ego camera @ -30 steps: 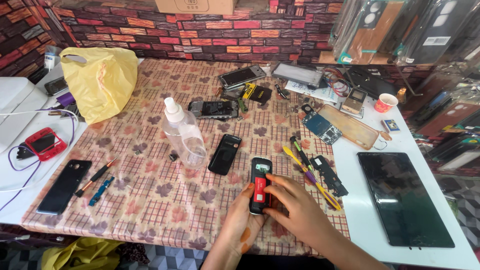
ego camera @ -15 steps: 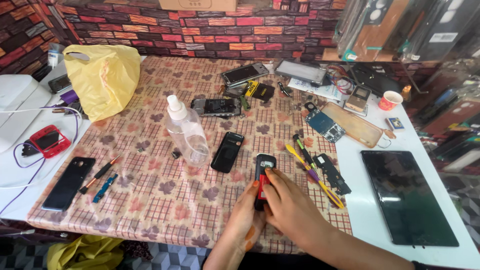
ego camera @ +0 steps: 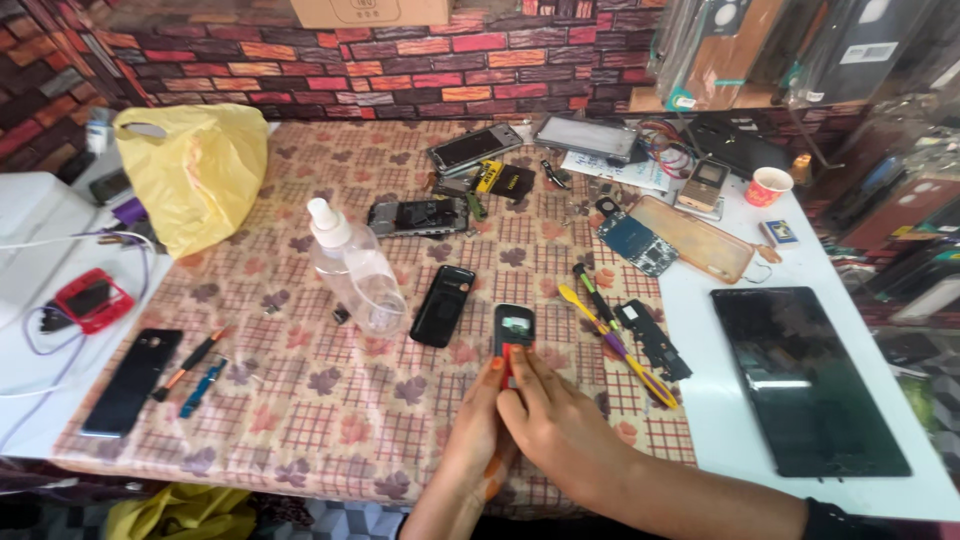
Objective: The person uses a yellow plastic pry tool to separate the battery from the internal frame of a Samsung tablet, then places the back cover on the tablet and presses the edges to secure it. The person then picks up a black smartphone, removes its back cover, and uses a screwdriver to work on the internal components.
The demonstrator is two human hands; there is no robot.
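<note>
A small black and red keypad phone (ego camera: 514, 330) lies on the patterned tablecloth (ego camera: 300, 420) near the front edge. Both my hands are on its lower half. My left hand (ego camera: 478, 418) grips its left side from below. My right hand (ego camera: 560, 425) covers the red keypad part, fingers pressing on it. Only the phone's top with its small screen shows. A black phone back cover (ego camera: 443, 305) lies just left of it. A clear spray bottle (ego camera: 352, 268) stands tilted beside that.
Screwdrivers and a yellow pry tool (ego camera: 612, 335) lie right of the phone. A large dark tablet (ego camera: 805, 378) rests on the white table. A yellow bag (ego camera: 195, 170), opened phones (ego camera: 418, 215), a circuit board (ego camera: 640, 243), a red device (ego camera: 92, 298) and a black phone (ego camera: 132, 380) lie around.
My right hand has slid up over the red part of the phone, covering more of it. The view has shifted slightly.
</note>
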